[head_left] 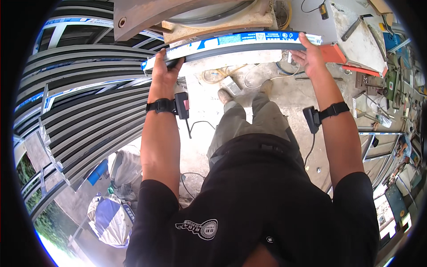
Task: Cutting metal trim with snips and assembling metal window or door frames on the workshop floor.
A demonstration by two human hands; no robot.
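A long dark metal profile [249, 48] with blue and white film along its upper face spans the space in front of me. My left hand [165, 73] grips it close to its left end, fingers closed around the bar. Toward the other end my right hand [311, 58] holds it, the thumb on the film and the fingers bent at the lower side. Behind the bar stands a machine with a heavy curved metal part [147, 18]. Each wrist carries a black strap with a small device.
At the left a rack holds several stacked metal profiles [98, 111]. A grey machine with an orange edge [340, 53] stands front right. Hoses and cables [222, 76] lie on the floor near my feet. Tools and frames crowd the far right; a white and purple sack [109, 218] lies lower left.
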